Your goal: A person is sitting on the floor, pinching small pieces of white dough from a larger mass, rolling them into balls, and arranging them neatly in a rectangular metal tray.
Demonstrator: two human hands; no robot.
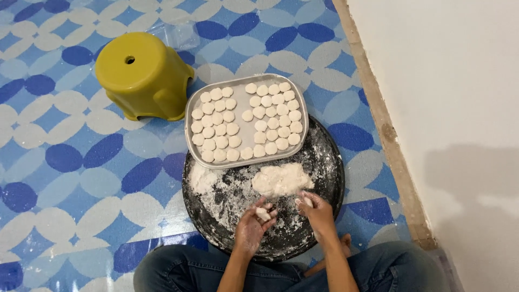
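My left hand (253, 223) lies palm up, fingers curled around a small white dough piece (263, 213). My right hand (318, 212) is bent at the wrist, fingertips pinching a second dough bit (307, 201). Just ahead sits the soft dough lump (281, 179) on the floured black round pan (330, 173); beyond it, a metal tray (244, 127) of flat discs.

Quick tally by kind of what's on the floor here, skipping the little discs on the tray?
Yellow stool: 1
Rectangular metal tray: 1
Round black pan: 1
Dough lump: 1
Small dough pieces: 2
Total: 6
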